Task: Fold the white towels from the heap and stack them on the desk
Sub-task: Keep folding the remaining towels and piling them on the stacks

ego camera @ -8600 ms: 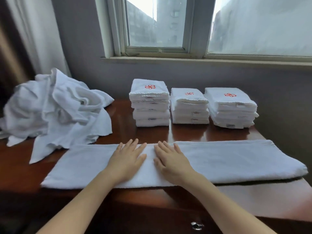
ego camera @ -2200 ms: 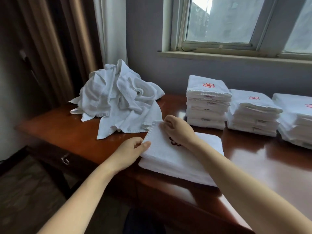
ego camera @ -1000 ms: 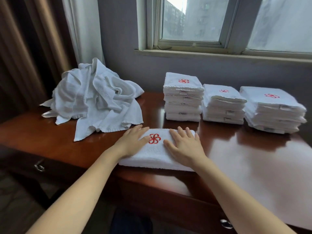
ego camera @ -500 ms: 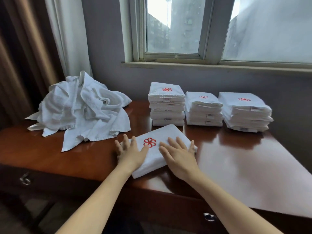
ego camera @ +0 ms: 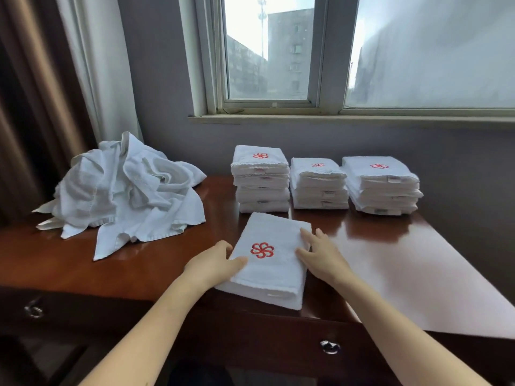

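Note:
A folded white towel (ego camera: pixel 271 274) with a red flower logo lies near the desk's (ego camera: pixel 390 260) front edge, its long side pointing away from me. My left hand (ego camera: pixel 214 263) grips its left edge, thumb on top and fingers curled at the side. My right hand (ego camera: pixel 320 254) rests against the right edge with fingers fairly straight and the thumb on the towel. The heap of unfolded white towels (ego camera: pixel 125 190) sits at the back left. Three stacks of folded towels stand by the wall: left stack (ego camera: pixel 260 179), middle stack (ego camera: pixel 319 185), right stack (ego camera: pixel 381 188).
The wall and window sill (ego camera: pixel 334 118) run right behind the stacks. Curtains (ego camera: pixel 97 65) hang at the left behind the heap. Drawer knobs (ego camera: pixel 329 347) (ego camera: pixel 34 310) show on the desk front. Bare glossy desk top stretches to the right of the folded towel.
The folded towel has been turned so its long side points toward the stacks. Both hands have slid from its top to its left and right edges.

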Available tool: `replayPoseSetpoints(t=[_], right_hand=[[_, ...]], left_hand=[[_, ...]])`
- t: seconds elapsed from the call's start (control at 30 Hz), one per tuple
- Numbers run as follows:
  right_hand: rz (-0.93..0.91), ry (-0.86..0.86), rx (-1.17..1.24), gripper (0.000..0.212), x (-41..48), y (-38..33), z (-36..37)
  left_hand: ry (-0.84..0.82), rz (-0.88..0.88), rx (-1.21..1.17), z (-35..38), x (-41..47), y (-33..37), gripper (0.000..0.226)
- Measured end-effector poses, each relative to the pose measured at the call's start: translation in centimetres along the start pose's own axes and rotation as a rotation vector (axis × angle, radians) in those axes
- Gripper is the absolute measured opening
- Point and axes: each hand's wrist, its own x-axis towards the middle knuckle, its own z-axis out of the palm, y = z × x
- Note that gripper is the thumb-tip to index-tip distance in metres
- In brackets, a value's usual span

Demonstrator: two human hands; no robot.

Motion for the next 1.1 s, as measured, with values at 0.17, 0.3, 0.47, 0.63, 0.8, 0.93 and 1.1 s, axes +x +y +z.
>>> replayPoseSetpoints(t=[0.17, 0.3, 0.47, 0.63, 0.8, 0.93, 1.1], right_hand=[[0.085, 0.028, 0.048, 0.055, -0.9, 0.8, -1.9], [0.074, -0.145, 0.241, 0.048, -1.1, 0.3, -3.1], [0.177, -0.347, 0.387, 0.068, -1.5, -0.5, -5.1], [0.238, -0.405, 0.415, 0.075, -1.8, -1.0, -5.5], [0.152, -0.410, 0.508, 0.051, -2.7, -0.3, -5.3], [0.105, -0.526, 0.784, 0.058, -3.2, 1.0, -5.7], [0.164, -0.529, 0.915, 0.074, -3.3, 2.2, -5.8]], left_hand=[[-0.282, 0.029, -0.485, -0.4, -0.3, 0.7, 0.093], [-0.383, 0.007, -0.661, -0.8, -0.1, 1.6, 0.079], [-0.413, 0.065, -0.723, -1.2, -0.1, 1.8, 0.055], [-0.409, -0.020, -0.865, -1.2, -0.3, 2.0, 0.082], [-0.420, -0.010, -1.008, -0.4, -0.2, 1.5, 0.093], [-0.513, 0.060, -1.090, -0.9, -0.5, 1.6, 0.082], [-0.450, 0.114, -1.056, -0.6, -0.4, 2.0, 0.066]])
